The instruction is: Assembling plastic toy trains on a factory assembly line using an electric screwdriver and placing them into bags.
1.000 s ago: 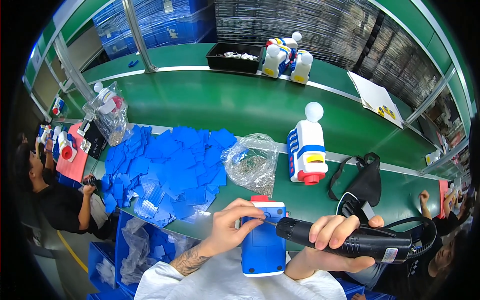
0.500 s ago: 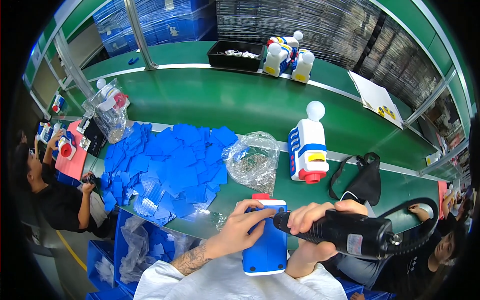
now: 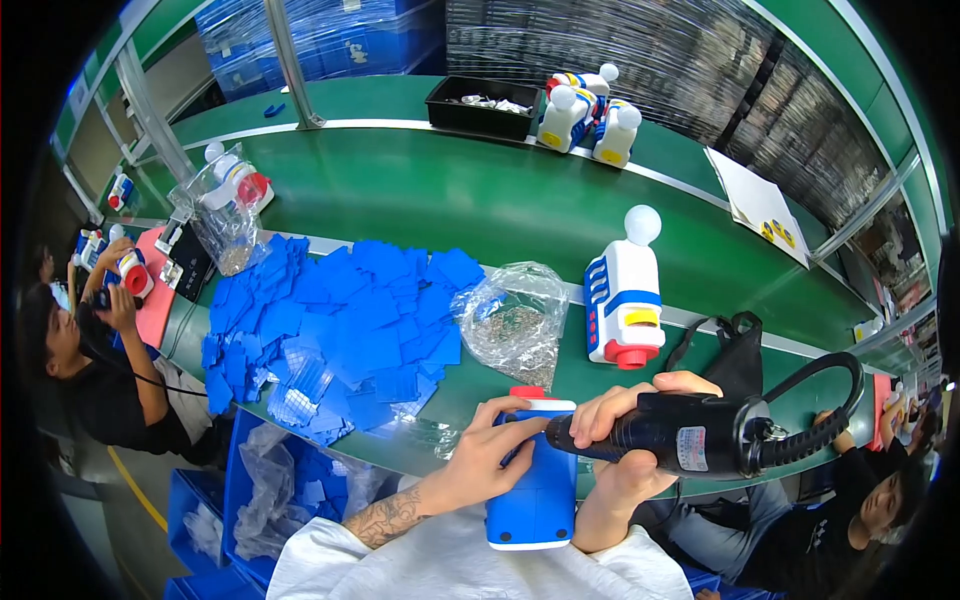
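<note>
Fingers of the right hand [image 3: 610, 408] close around a black power screwdriver [image 3: 690, 432], while those of the left hand [image 3: 480, 465] bend over the blue back of a toy [image 3: 530, 510], index and thumb a narrow gap apart beside the screwdriver's nose; whether they pinch anything I cannot tell. Largest is the green counter [image 3: 480, 388], running across the view. On it, left of the hands, spreads a loose pile of blue sheets [image 3: 350, 330]. Right of the pile sits a white toy [image 3: 625, 280] with blue bands, a yellow patch, a red front and a white ball on top. The blue-backed toy, white-edged and red at its far end, is at the counter's near edge, in front of the white shirt [image 3: 400, 565]. Between the pile and the white toy lies a clear plastic bag [image 3: 545, 287], and inside it are many tiny metal pieces [image 3: 518, 325]
</note>
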A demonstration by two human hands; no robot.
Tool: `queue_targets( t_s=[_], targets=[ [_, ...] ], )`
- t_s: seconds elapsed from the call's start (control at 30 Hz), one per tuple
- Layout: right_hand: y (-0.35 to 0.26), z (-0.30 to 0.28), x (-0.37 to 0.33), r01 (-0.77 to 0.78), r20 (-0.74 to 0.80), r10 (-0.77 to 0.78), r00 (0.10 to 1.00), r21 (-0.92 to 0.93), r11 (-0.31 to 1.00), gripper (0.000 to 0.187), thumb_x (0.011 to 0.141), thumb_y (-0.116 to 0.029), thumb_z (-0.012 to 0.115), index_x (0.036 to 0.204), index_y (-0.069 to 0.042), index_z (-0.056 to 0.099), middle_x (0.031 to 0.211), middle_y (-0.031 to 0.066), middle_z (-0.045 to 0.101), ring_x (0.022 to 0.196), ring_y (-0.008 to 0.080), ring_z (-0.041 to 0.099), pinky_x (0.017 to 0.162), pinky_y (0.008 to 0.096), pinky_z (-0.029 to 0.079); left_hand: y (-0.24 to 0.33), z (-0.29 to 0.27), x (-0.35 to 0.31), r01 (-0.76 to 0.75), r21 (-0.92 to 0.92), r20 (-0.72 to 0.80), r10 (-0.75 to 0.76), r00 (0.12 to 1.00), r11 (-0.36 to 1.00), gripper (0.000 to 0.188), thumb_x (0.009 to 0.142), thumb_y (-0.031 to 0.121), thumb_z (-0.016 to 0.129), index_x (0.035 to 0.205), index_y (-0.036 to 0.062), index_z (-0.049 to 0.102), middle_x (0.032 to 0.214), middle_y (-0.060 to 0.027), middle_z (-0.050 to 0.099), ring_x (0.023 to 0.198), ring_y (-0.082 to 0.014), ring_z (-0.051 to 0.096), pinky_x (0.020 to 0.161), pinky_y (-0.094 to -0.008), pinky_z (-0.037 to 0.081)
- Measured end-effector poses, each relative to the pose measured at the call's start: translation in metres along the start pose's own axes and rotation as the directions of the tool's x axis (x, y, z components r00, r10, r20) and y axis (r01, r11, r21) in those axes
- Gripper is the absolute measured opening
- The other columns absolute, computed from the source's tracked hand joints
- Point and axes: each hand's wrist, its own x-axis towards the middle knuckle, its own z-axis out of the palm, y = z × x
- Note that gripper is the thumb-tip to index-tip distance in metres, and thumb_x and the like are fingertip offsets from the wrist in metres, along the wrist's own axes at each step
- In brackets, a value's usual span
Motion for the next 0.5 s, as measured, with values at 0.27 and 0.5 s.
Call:
queue_targets(
  t_s=[0.27, 0.5],
  targets=[
    [0.007, 0.005, 0.007, -0.021, 0.018, 0.027, 0.999, -0.281, 0.959, 0.062, 0.077, -0.037, 0.069, 0.109, -0.001, 0.029, 0.06, 0.0118, 0.051, 0.049, 0.0187, 0.052, 0.048, 0.0298, 0.047, -0.01, 0.004, -0.003, 0.06, -0.027, 0.029, -0.059, 0.998, 0.998, 0.041, 0.068, 0.006, 0.063, 0.108, 0.0041, 0.055, 0.119, -0.0149, 0.05, 0.115, -0.035, 0.041, 0.095, -0.0445, 0.035],
    [0.006, 0.004, 0.001, 0.005, 0.142, 0.052, 0.989, -0.374, 0.927, 0.059, 0.074, -0.03, 0.073, 0.106, -0.001, 0.033, 0.064, 0.0127, 0.055, 0.054, 0.0196, 0.056, 0.051, 0.0282, 0.048, -0.017, 0.01, -0.003, 0.118, -0.168, 0.059, -0.11, 0.992, 0.979, 0.051, 0.067, 0.011, 0.065, 0.115, 0.0036, 0.049, 0.124, -0.0168, 0.041, 0.115, -0.0354, 0.04, 0.096, -0.0434, 0.033]
  ],
)
